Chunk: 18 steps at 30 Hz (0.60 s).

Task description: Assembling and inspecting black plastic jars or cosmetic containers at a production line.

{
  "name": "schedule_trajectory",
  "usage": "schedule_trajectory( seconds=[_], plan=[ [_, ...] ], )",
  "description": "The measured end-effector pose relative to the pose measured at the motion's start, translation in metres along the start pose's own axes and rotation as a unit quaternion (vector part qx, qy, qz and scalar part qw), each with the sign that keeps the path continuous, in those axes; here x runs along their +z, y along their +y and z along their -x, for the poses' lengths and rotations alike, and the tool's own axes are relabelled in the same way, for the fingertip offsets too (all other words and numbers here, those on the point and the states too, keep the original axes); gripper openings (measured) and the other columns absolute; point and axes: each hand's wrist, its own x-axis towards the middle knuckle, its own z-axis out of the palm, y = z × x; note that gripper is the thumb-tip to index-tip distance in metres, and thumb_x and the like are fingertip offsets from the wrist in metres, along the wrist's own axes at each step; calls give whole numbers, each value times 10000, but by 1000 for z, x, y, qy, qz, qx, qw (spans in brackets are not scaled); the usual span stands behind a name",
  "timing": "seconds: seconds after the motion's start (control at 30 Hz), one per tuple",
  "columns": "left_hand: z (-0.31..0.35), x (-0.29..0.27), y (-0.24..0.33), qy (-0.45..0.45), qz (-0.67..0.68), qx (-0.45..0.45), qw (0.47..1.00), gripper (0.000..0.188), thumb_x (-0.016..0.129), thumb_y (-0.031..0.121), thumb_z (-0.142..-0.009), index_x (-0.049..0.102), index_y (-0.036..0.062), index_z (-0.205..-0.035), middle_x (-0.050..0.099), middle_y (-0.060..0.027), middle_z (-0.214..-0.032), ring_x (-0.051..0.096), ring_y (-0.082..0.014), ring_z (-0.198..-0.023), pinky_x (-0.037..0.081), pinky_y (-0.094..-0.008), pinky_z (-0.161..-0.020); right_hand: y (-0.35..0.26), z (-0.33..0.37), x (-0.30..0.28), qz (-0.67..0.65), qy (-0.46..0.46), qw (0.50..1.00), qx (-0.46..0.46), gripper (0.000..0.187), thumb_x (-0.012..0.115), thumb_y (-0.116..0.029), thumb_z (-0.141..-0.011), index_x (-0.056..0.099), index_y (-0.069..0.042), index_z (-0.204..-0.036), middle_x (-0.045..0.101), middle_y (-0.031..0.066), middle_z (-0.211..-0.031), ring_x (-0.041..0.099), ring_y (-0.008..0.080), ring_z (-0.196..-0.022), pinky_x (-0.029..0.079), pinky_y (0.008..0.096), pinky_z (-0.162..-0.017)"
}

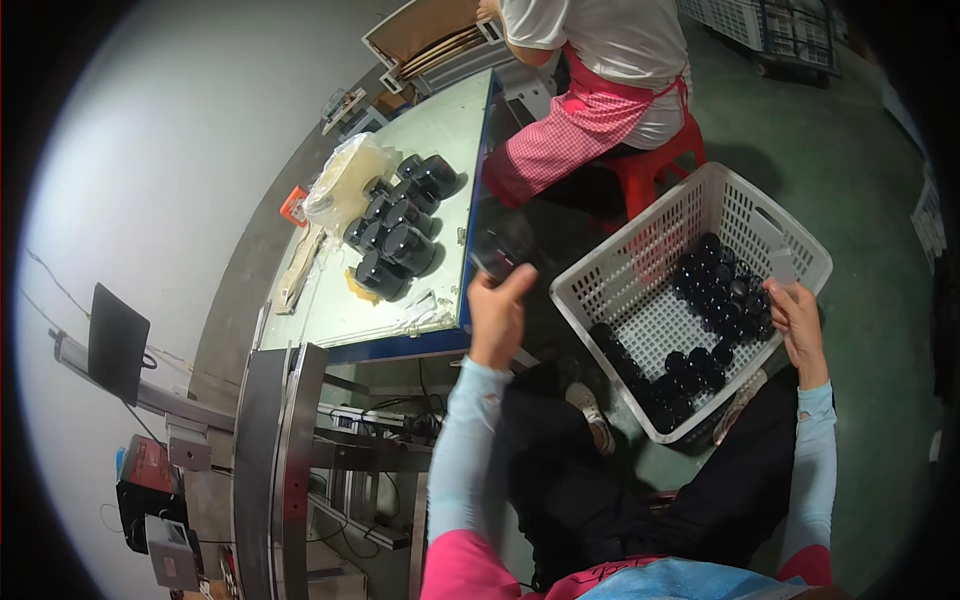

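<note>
My left hand (497,318) is raised beside the table's right edge, its fingers closed on a glossy black jar (505,245), which is smeared by motion. Over the right side of a white plastic basket (640,245), my right hand (800,322) pinches a small pale, translucent piece (782,263); I cannot make out exactly what it is. Many round black glossy pieces (722,285) lie in the basket below, along its right side and near end. A cluster of black jars (400,222) stands on the pale tabletop to the left.
The table (440,125) has a blue edge and carries a clear plastic bag (345,180). Beyond it a person in a checked red apron (545,150) sits on a red stool (650,175). A metal conveyor frame (270,450) stands at left, and a wheeled cage cart (770,30) at the back right.
</note>
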Motion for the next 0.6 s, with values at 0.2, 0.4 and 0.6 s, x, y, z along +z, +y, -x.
schedule_trajectory(
  seconds=[0.2,0.4,0.6],
  plan=[
    [-102,-42,24,135,-159,112,972,415,749,37,-616,512,-39,-948,582,-93,-891,559,-159,-795,446,-264,-728,41,-9,-32,-64,20,997,39,206,585,-180,-823,549,11,-890,417,-48,-654,312,-5,-449,210,146,-377],
    [-143,-60,8,243,-322,89,911,498,788,75,-552,498,-54,-935,580,-106,-868,560,-174,-748,450,-279,-696,56,-5,-32,-79,24,993,82,168,579,-148,-821,547,10,-864,410,-51,-617,303,-7,-443,206,152,-381],
    [-167,-81,3,299,-322,105,892,430,777,50,-556,556,-59,-908,603,-118,-877,575,-184,-744,459,-287,-698,42,-5,-17,-61,-11,996,65,167,588,-158,-815,564,6,-833,387,-73,-567,298,-6,-449,203,155,-395]
  ],
)
